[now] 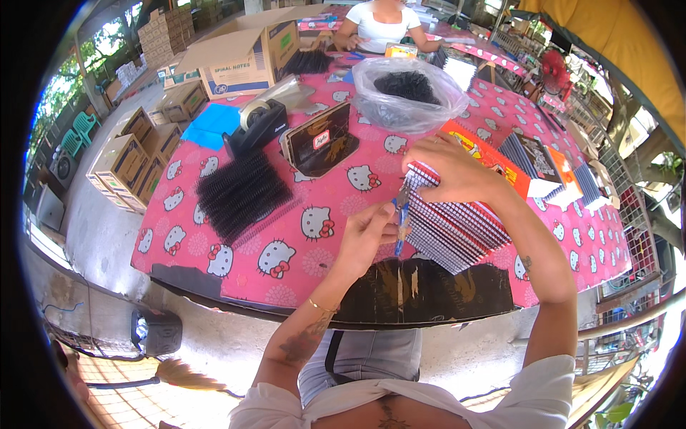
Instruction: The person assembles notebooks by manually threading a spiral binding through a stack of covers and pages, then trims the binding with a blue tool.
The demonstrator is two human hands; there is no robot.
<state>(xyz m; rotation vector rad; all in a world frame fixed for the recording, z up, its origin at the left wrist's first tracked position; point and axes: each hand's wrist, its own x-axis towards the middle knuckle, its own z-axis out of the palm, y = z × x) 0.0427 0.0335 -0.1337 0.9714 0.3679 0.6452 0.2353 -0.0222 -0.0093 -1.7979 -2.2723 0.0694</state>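
Observation:
My left hand [367, 238] is closed around a small pair of blue-handled pliers [401, 245]. Their metal jaws reach up to the near left corner of a stack of spiral notebooks [457, 232], at the coil ends. From above, my right hand [457, 166] grips the top of that stack, thumb and fingers around its corner. Rows of dark and white coils, with a few red ones, run along the side facing me. Left of my hands lies a pile of loose black spiral coils [243, 196]. The exact point where the jaws bite is too small to tell.
A tape dispenser [259, 129], an open dark box [319, 141] and a plastic bag of black pieces [409, 89] stand behind. More notebooks [529, 161] lie at the right. Cartons [243, 64] stand back left. A person in white [386, 27] sits across the table.

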